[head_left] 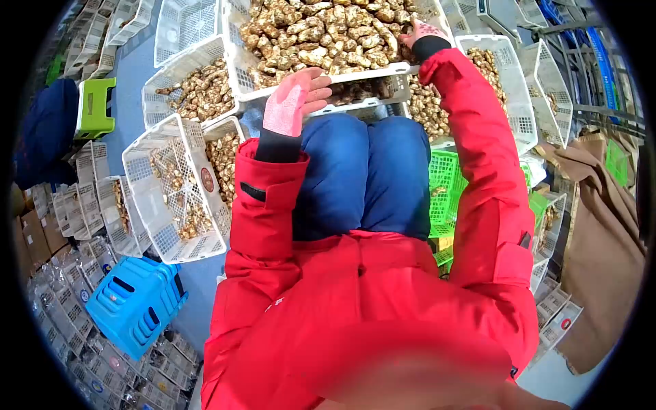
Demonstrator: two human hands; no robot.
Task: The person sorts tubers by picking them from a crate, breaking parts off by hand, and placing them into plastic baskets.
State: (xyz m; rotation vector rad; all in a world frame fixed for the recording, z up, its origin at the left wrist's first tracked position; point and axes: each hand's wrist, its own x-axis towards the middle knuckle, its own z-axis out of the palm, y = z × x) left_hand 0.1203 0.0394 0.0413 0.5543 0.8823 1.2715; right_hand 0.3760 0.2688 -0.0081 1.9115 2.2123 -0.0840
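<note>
In a pink glove, my left hand is held palm up with its fingers apart and nothing in it, over the near edge of a large white crate. That crate is heaped with knobbly, cream-and-brown mushrooms, apparently matsutake. My right hand, also in a pink glove, reaches to the right side of the heap. Its fingers curl down against the mushrooms there, and what they grip, if anything, is hidden. Beneath the large crate's near edge sits another white crate with dark contents.
White crates of smaller mushrooms stand left and right. A sparsely filled white crate leans lower left. Close to my legs is a green basket. A blue stool, a green stool and brown cloth lie farther out.
</note>
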